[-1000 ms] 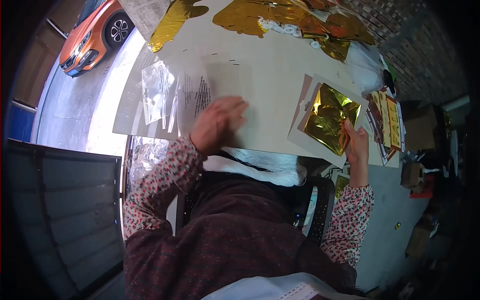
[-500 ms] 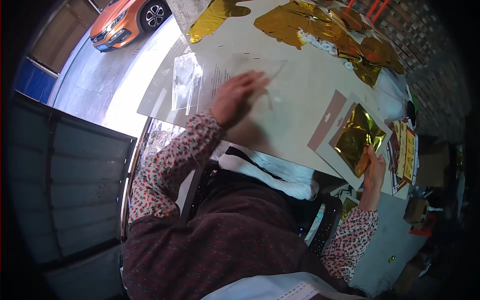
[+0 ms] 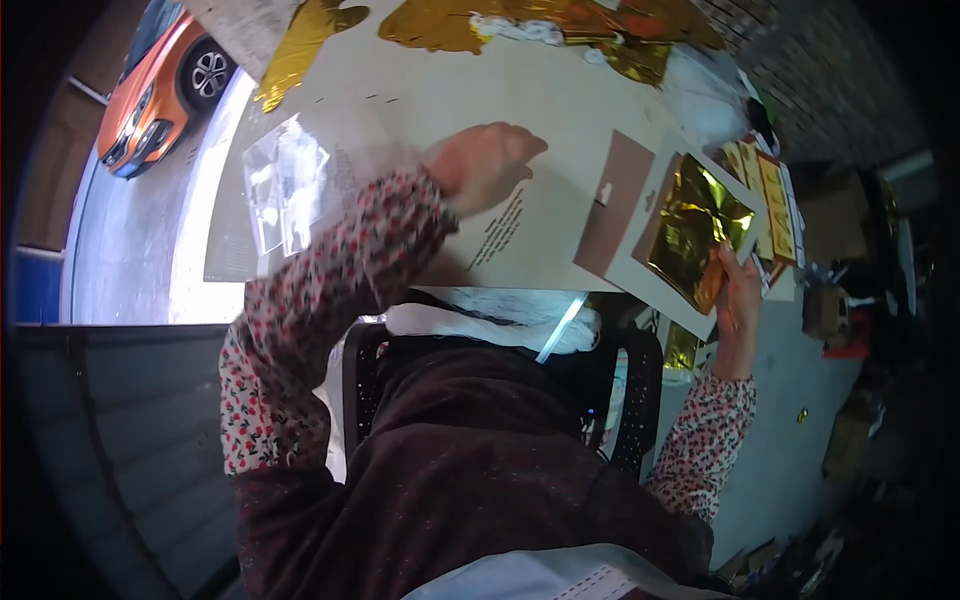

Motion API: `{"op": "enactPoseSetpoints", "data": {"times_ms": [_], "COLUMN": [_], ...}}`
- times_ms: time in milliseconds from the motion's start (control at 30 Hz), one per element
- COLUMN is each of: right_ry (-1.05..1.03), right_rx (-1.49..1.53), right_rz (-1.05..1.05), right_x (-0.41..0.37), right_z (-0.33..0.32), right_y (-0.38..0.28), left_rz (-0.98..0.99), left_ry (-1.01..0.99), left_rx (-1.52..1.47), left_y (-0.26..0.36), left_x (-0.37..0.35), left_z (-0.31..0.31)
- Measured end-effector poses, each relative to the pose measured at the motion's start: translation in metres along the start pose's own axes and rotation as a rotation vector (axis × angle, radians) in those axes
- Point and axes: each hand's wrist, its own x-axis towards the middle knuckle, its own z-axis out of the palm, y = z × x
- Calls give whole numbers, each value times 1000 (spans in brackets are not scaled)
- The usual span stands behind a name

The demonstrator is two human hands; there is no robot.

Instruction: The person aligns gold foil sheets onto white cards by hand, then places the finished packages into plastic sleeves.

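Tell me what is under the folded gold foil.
A pale card shows beneath the folded gold foil, with a brown card jutting out to the left. The middle of the pale card is covered, so anything else there cannot be seen.

Left hand (image 3: 487,165): slightly blurred; palm side hidden, grip undetermined. Print (image 3: 497,230) near it: too small to read. Right hand (image 3: 738,295): fingers partly hidden beneath the card (image 3: 630,262). Car (image 3: 150,95) and gold foil (image 3: 300,50): cut off by the top edge.
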Motion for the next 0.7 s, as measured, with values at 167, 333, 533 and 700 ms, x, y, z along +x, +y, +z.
{"op": "enactPoseSetpoints", "data": {"times_ms": [167,333,533,700], "right_ry": [-8,27,87,66], "right_rx": [38,54,57,60], "right_rz": [13,16,19,4], "right_x": [-4,-2,4,2], "right_z": [-2,-7,-10,1], "right_y": [2,5,12,2], "left_rz": [163,129,-179,-416], "left_ry": [-166,-368,-204,-192], "left_rx": [-118,-145,-174,-485], "left_y": [-18,-12,-3,-49], "left_x": [39,47,41,24], "left_z": [26,17,14,11]}}
